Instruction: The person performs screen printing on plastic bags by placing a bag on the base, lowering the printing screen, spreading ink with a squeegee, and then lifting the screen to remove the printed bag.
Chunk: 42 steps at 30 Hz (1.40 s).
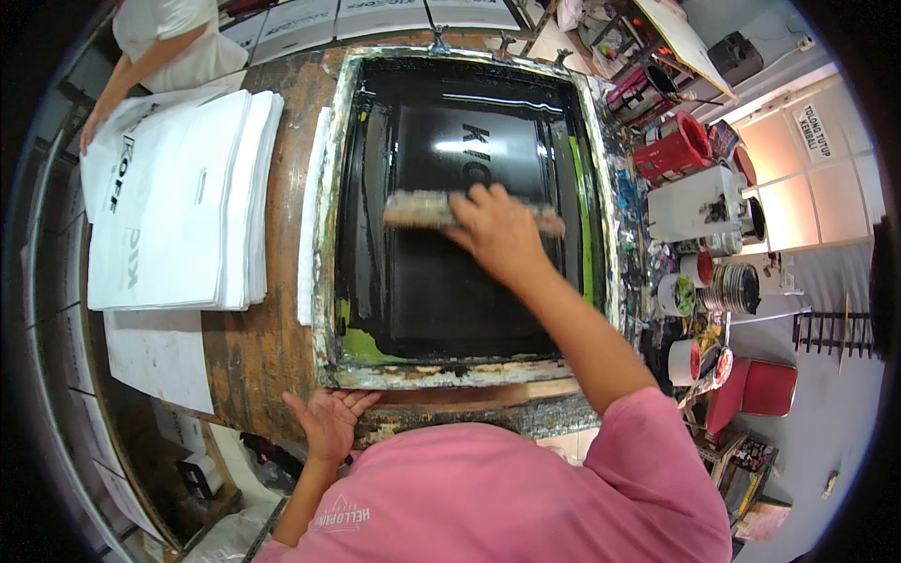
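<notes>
My right hand (497,227) is closed round the middle of a long squeegee (418,210), which lies crosswise over a screen-printing screen. The squeegee is slightly blurred. Black ink coats much of the mesh (441,291), with dark lettering showing beyond the squeegee and green patches along the edges. A worn, paint-crusted frame (328,235) surrounds the mesh. At its near left corner my left hand (330,418) is open, palm up, fingers apart, with nothing in it. Its fingertips are by the frame's near edge; whether they touch it, I cannot tell.
On the left of the stained wooden table (249,366) lies a stack of printed white sheets or bags (169,216), with another person's hand (89,127) at its far left edge. Clamps (439,39) stand at the frame's far side. Ink tubs (680,145) crowd the right.
</notes>
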Available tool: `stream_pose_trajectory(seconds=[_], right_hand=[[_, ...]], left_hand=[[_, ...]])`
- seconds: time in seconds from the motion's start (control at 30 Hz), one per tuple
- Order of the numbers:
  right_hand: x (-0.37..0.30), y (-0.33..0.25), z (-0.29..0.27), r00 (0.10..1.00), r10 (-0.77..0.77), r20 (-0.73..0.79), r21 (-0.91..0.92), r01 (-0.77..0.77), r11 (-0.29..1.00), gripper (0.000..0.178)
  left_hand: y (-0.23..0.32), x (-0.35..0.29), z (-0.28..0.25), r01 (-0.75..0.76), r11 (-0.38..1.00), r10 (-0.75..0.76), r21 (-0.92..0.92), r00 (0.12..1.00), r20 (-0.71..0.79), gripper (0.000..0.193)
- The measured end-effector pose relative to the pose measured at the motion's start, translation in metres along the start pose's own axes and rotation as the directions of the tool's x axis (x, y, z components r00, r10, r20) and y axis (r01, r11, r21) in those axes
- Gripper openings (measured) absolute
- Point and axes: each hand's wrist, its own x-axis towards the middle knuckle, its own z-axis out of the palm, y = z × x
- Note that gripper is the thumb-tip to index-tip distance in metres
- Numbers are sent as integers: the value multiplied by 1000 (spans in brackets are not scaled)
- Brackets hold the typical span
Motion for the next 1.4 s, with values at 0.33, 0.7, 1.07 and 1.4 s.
stream_pose_trajectory(seconds=[0.33, 0.7, 1.07, 1.4], right_hand=[[168, 129, 7, 992, -45, 114, -17, 47, 999, 48], [70, 58, -5, 995, -23, 94, -103, 32, 994, 36], [-118, -108, -114, 974, 95, 208, 93, -117, 989, 38], [-18, -97, -225, 872, -120, -474, -238, 4, 971, 33]], left_hand=[[-10, 5, -24, -92, 992, 107, -88, 975, 193, 128], [-7, 12, -31, -45, 974, 133, -220, 906, 402, 108], [-1, 15, -27, -5, 981, 113, -193, 827, 551, 116], [99, -8, 116, -307, 916, 394, -257, 584, 710, 122]])
